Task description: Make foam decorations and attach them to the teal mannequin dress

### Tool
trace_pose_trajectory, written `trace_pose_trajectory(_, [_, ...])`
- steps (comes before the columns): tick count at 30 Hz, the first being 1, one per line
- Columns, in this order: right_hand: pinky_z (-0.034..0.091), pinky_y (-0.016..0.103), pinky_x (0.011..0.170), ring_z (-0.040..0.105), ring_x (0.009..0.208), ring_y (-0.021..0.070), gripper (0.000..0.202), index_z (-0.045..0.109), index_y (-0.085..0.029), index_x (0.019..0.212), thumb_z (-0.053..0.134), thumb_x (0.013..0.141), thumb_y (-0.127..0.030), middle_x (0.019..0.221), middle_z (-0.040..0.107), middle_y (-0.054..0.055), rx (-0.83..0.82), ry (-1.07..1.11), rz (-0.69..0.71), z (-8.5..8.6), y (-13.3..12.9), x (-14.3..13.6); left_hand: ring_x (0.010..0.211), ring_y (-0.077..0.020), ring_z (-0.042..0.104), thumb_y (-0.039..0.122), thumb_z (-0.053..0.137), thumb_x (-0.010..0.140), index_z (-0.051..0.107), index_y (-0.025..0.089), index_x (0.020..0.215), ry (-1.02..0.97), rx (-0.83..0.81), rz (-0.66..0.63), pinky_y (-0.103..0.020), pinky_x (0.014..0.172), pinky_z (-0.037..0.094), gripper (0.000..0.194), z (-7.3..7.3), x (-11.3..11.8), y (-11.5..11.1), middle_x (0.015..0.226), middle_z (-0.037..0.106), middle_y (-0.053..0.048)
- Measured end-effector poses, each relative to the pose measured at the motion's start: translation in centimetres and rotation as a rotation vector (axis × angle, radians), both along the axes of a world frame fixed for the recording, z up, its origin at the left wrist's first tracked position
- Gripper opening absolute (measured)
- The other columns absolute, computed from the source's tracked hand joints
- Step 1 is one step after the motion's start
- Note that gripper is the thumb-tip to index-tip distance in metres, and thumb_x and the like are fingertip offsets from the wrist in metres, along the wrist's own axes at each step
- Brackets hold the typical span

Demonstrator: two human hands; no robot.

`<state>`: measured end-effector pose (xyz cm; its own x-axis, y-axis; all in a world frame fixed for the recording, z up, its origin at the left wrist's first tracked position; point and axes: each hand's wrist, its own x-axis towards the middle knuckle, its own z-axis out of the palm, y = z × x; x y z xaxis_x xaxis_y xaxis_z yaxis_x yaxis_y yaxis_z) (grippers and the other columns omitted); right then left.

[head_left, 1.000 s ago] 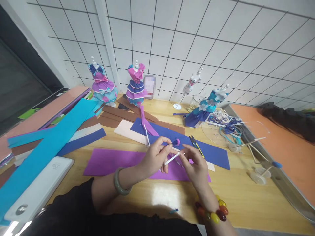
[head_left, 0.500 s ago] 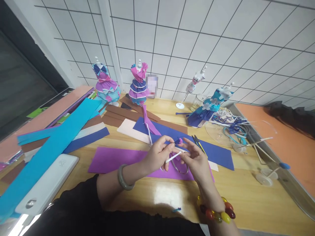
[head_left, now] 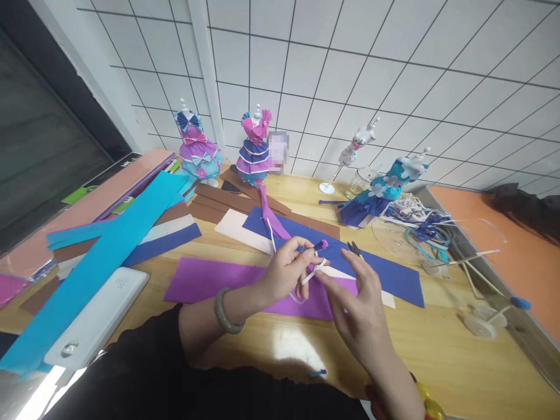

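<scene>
My left hand [head_left: 289,273] pinches a small rolled piece of blue and purple paper [head_left: 322,245], its purple tip pointing up and right. A narrow white strip [head_left: 313,272] crosses by the same fingers, with a loop hanging below. My right hand [head_left: 362,294] is just right of it, fingers spread, the thumb close to the strip's end; whether it touches is unclear. Under the hands lie a purple paper sheet [head_left: 210,282] and a dark blue sheet [head_left: 389,274]. Black-handled snips [head_left: 355,249] lie behind my right fingers, partly hidden.
Dressed miniature mannequins [head_left: 199,146] stand along the tiled wall. A turquoise paper strip [head_left: 118,245] and a white device [head_left: 98,315] are at left. At right are a tangle of scraps [head_left: 420,219] and sticks on clear round bases [head_left: 481,324]. A blue scrap [head_left: 319,372] lies near the front edge.
My right hand has drawn away to the right and down, its fingers opening from the white strip. My left hand keeps its pinch. The whole view has shifted slightly.
</scene>
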<state>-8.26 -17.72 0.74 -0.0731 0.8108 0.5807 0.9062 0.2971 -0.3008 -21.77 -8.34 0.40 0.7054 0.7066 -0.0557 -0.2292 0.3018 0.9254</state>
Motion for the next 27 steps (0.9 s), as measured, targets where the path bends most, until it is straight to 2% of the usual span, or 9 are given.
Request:
trace_pose_trajectory(4, [0.035,0.058,0.089,0.026,0.125,0.0337,0.045,0.058,-0.034,0.108,0.05,0.075,-0.003,0.142,0.021,0.003,0.032,-0.156,0.037,-0.6,0.4,-0.4,0.03,-0.0058,0.048,0.046,0.043,0.081,0.035,0.019,0.092,-0.008,-0.014,-0.005,-0.015,0.027,0.036,0.03,0.2,-0.1,-0.1,0.089,0.066,-0.008])
trace_pose_trajectory(11, [0.036,0.058,0.089,0.028,0.124,0.0329,0.047,0.056,-0.033,0.11,0.05,0.075,-0.003,0.142,0.022,0.004,0.049,-0.179,-0.004,-1.0,0.8,0.3,0.03,-0.0093,0.05,0.043,0.042,0.083,0.037,0.018,0.092,-0.024,0.005,0.002,-0.015,0.027,0.036,0.027,0.2,-0.1,-0.1,0.062,0.063,0.0])
trace_pose_trajectory(13, [0.036,0.058,0.089,0.028,0.124,0.0324,0.046,0.057,-0.033,0.109,0.049,0.075,-0.002,0.142,0.022,0.004,0.04,-0.161,0.002,-0.8,0.8,0.3,0.03,-0.0095,0.05,0.043,0.042,0.082,0.037,0.018,0.092,-0.023,0.001,-0.001,-0.015,0.026,0.035,0.027,0.2,-0.1,0.0,0.063,0.063,0.0])
trace_pose_trajectory(16, [0.036,0.056,0.089,0.03,0.124,0.0315,0.046,0.057,-0.032,0.11,0.047,0.075,-0.002,0.141,0.024,0.005,0.035,-0.122,0.012,-0.9,0.8,0.5,0.028,-0.009,0.049,0.043,0.042,0.082,0.035,0.019,0.092,-0.038,-0.033,-0.03,-0.017,0.024,0.036,0.027,0.2,-0.2,0.1,0.078,0.065,-0.004])
trace_pose_trajectory(20, [0.035,0.055,0.09,0.032,0.123,0.0293,0.047,0.056,-0.031,0.113,0.045,0.076,-0.003,0.14,0.026,0.006,0.003,-0.008,0.059,-1.1,0.6,0.9,0.028,-0.0084,0.049,0.042,0.041,0.083,0.033,0.019,0.091,-0.058,-0.099,-0.118,-0.019,0.025,0.038,0.026,0.4,-0.3,0.4,0.09,0.065,-0.008])
trace_pose_trajectory(24, [0.036,0.054,0.091,0.033,0.123,0.0267,0.044,0.055,-0.033,0.113,0.045,0.08,-0.007,0.137,0.031,0.005,-0.058,0.212,0.098,-1.2,0.2,0.8,0.028,-0.0088,0.049,0.041,0.042,0.083,0.033,0.019,0.091,-0.048,-0.127,-0.172,-0.019,0.026,0.039,0.024,0.4,-0.3,0.5,0.087,0.064,-0.007])
trace_pose_trajectory(27, [0.035,0.052,0.094,0.034,0.123,0.0248,0.037,0.058,-0.033,0.11,0.047,0.082,-0.011,0.134,0.037,0.005,-0.14,0.455,0.122,-1.2,0.1,0.5,0.028,-0.0096,0.05,0.04,0.043,0.082,0.034,0.02,0.092,-0.044,-0.114,-0.172,-0.019,0.025,0.038,0.025,0.2,-0.2,0.4,0.079,0.064,-0.003])
